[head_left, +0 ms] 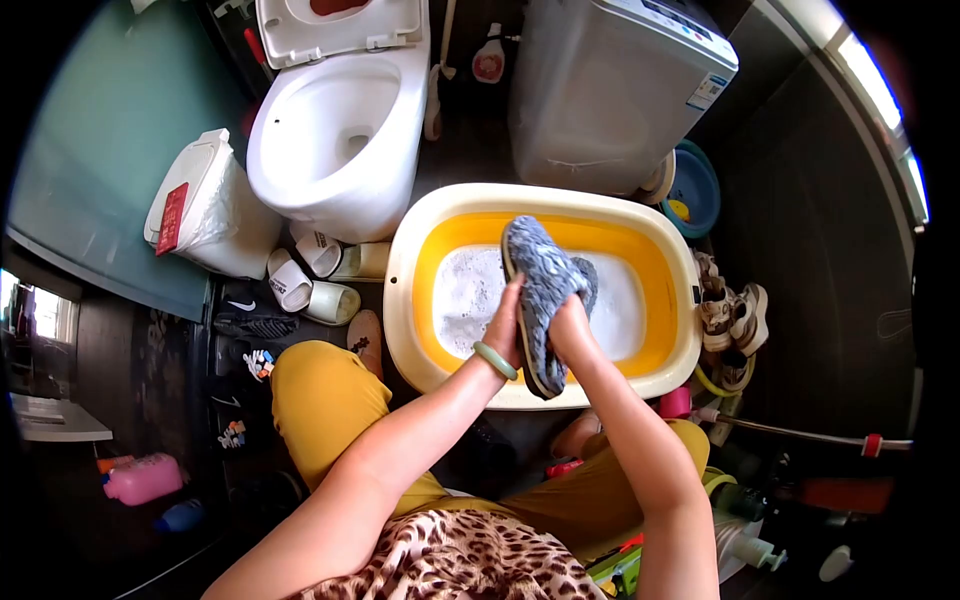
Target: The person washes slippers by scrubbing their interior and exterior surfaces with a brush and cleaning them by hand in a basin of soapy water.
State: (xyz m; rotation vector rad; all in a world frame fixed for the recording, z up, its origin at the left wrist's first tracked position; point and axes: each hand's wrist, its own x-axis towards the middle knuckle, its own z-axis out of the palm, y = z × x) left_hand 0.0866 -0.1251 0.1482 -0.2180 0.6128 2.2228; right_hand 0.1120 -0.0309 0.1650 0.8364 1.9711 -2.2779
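Note:
A fuzzy grey slipper (541,275) is held above the yellow-and-cream basin (408,345), its toe pointing away from me. Along its left edge, by the sole, my left hand (507,325) grips it; a pale green bangle circles that wrist. My right hand (569,328) holds the slipper from the right side near its opening, with the fingers partly hidden by the fluff. White suds (467,290) cover the water in the basin. Behind the held slipper, more grey fluffy material (588,283) shows, perhaps a second slipper; most of it is hidden.
Beyond the basin stand a toilet (340,130) and a grey washing machine (590,95). A lidded bin (215,210) and white slides (290,280) are on the left. At right are a blue tub (695,190) and several sneakers (745,320). A pink bottle (145,480) lies lower left.

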